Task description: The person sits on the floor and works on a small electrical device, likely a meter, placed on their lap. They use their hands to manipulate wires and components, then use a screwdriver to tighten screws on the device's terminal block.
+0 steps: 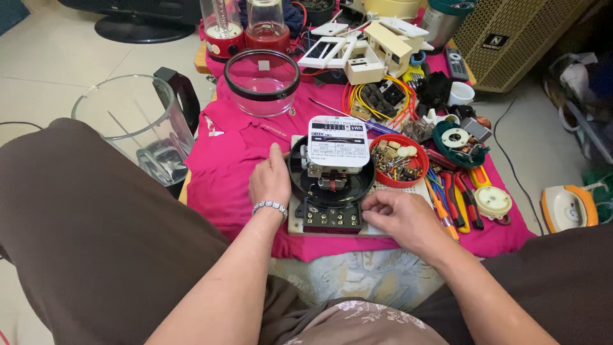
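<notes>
An opened electricity meter (332,179) is seen lying on a white board (408,189) spread over a pink cloth (236,172), between the seated person's knees. The left hand (270,181) is laid flat against the meter's round black base, fingers together and nothing enclosed in its grip. The right hand (399,214) is curled at the lower right corner, beside the black terminal block (327,218); its fingertips are pinched narrowly, and whether something small is held there cannot be told. The meter is judged rigid and fairly heavy for its size, its hard plastic shell being sturdy while the exposed white dial plate (338,139) and inner works look delicate. It is best taken by the base rim or the terminal block, never by the dial plate. A red bowl of small parts (399,160) is set just beside the meter on the right, with pliers and screwdrivers (453,198) near it. A clear round cover (262,80) and a glass blender jug (137,128) are seen farther off to the left.
</notes>
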